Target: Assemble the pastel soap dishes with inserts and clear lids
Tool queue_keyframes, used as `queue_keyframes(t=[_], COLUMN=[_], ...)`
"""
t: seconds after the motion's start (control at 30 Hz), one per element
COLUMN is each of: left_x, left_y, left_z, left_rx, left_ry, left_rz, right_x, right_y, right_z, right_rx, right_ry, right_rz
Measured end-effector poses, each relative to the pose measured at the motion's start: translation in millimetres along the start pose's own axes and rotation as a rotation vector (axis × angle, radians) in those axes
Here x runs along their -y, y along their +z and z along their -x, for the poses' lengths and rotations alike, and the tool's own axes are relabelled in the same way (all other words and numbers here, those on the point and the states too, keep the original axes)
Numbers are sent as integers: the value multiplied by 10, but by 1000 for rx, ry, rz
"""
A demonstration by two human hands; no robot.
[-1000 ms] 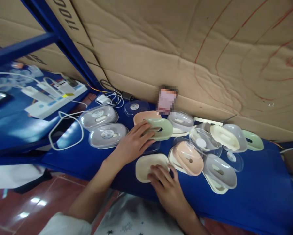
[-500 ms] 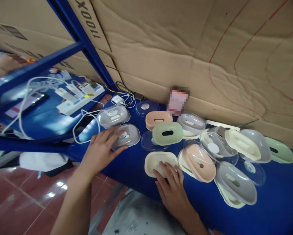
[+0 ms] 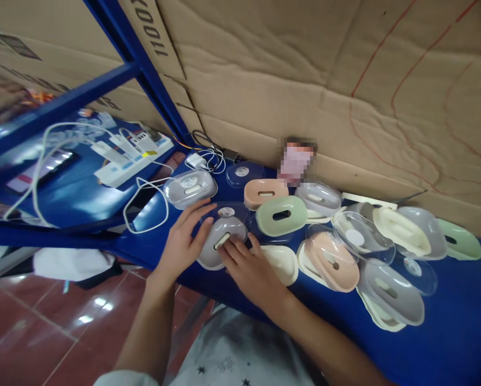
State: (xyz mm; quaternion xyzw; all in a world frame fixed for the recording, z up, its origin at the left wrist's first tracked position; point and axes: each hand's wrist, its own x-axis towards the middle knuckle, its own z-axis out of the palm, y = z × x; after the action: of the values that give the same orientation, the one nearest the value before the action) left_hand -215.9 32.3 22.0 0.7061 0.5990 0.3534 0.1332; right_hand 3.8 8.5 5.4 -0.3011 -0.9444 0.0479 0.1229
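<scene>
A grey oval soap dish (image 3: 212,249) with a slot lies in front of me, slightly tilted. My right hand (image 3: 252,268) is closed on its right side, fingertips by the cream strip in the slot. At its left edge is my left hand (image 3: 186,244), fingers stretched and thumb apart, the thumb near the rim. Behind the dish lies a clear lid (image 3: 226,211) with a round label. A cream base (image 3: 284,262) is partly covered by my right hand. Close by are a green slotted dish (image 3: 282,215) and a peach one (image 3: 266,192).
Another lidded grey dish (image 3: 190,188) sits at the back left. Several dishes, bases and clear lids overlap on the right, including a peach dish (image 3: 333,262). A power strip (image 3: 134,161) with white cables and a phone (image 3: 42,170) lie left of the blue frame post (image 3: 160,102).
My right hand has moved left from the cream base onto the grey dish. The dish has come nearer me, and its clear lid now lies behind it.
</scene>
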Motion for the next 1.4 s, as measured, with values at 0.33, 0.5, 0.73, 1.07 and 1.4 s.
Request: queue_keyframes(t=[0.33,0.5,0.73,1.07,1.4], left_x=[203,140,-166,457,783], left_y=[-133,8,336,-243,-386], left_z=[623,751,903,-65,-574], left_rx=[-64,-154,-341,-172,147], left_ry=[-141,-133,-189,-1,-81], left_rz=[21,66,38,-327,-516], right_x=[-93,-54,-351,13,180], right_y=[-133,-445,-587,-393,77], right_z=[-276,-107,-218,-162,134], right_rx=[22,-100,-91,-47,33], right_ry=[-108,-99,46,-46,-18], right_rz=[-88,-139,63,36,-15])
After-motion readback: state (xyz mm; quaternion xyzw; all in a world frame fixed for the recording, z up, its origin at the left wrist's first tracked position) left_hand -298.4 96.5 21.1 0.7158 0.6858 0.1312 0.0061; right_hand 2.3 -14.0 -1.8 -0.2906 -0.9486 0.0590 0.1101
